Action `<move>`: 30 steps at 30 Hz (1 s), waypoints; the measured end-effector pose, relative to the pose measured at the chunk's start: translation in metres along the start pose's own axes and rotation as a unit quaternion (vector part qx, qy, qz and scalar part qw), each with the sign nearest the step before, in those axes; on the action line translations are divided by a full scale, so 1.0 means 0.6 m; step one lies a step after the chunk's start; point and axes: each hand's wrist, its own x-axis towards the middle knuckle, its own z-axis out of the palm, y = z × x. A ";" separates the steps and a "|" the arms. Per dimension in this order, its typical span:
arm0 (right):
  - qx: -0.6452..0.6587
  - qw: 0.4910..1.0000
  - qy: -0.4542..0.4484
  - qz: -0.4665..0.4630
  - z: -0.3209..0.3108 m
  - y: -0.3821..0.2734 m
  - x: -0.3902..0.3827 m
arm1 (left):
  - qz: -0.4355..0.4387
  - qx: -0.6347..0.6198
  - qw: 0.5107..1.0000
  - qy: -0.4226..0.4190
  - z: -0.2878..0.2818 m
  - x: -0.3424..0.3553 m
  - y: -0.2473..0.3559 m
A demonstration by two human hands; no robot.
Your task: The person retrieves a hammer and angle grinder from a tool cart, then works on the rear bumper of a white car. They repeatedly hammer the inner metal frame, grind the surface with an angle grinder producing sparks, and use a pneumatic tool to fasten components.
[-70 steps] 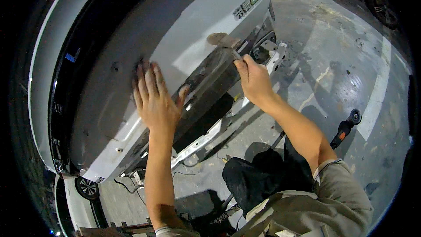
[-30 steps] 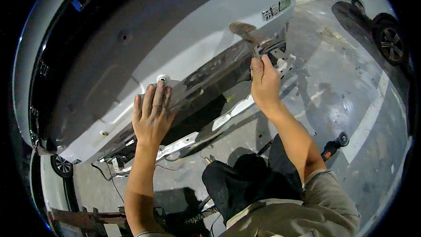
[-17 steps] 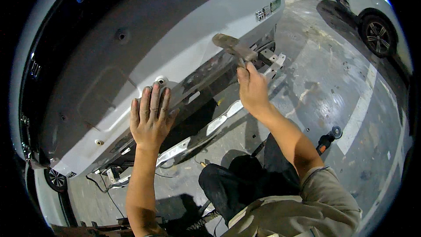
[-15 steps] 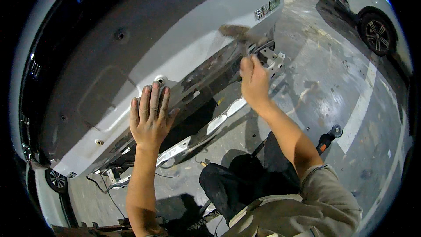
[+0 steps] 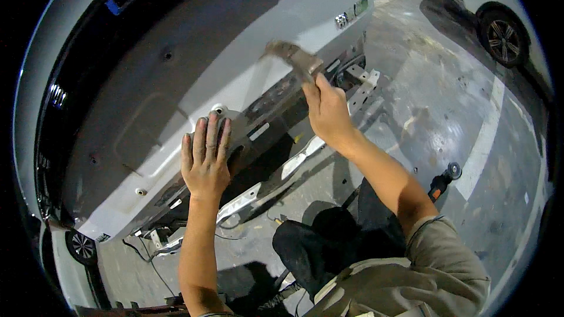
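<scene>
The landmark here is the large white car body panel [image 5: 194, 82], the rear of a vehicle with its bumper off, which fills the upper left of the view and slopes down toward the lower left. Along the panel's lower edge runs a dark exposed metal crossbeam [image 5: 276, 105], grimy and partly rusted.

The left hand [image 5: 204, 161] lies flat on the lower edge of the panel, fingers spread and pointing up, the palm pressed on the metal just below a small round hole in the panel; its grip is open and holds nothing. The fingers are smudged dark.

The right hand [image 5: 328, 111] is raised to the right of the left one, in front of the crossbeam, with its grip closed around the handle of a brown blurred hammer-like tool [image 5: 292, 56] (motion blur hides its exact shape). The tool's head stands above the hand, against the panel's lower right part, just left of the small badges near the panel's right edge.

Below the panel, on the grey concrete floor [image 5: 446, 111], lies a long silver metal bracket bar [image 5: 267, 185], running parallel to the crossbeam. Farther right of the panel on the floor lies a black and orange power tool [image 5: 442, 179], well apart from both hands. A white parked car [image 5: 499, 17] stands beyond the panel's right end.
</scene>
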 end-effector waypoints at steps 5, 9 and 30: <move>0.035 0.998 -0.003 0.054 -0.016 -0.001 -0.017 | 0.004 0.032 0.999 -0.009 -0.001 -0.004 -0.003; -0.027 0.999 -0.036 0.023 -0.009 0.017 -0.015 | -0.005 -0.002 1.000 -0.010 -0.001 -0.002 0.006; -0.003 1.000 -0.017 0.001 -0.021 -0.009 0.009 | -0.015 -0.026 0.999 -0.042 -0.015 -0.004 0.009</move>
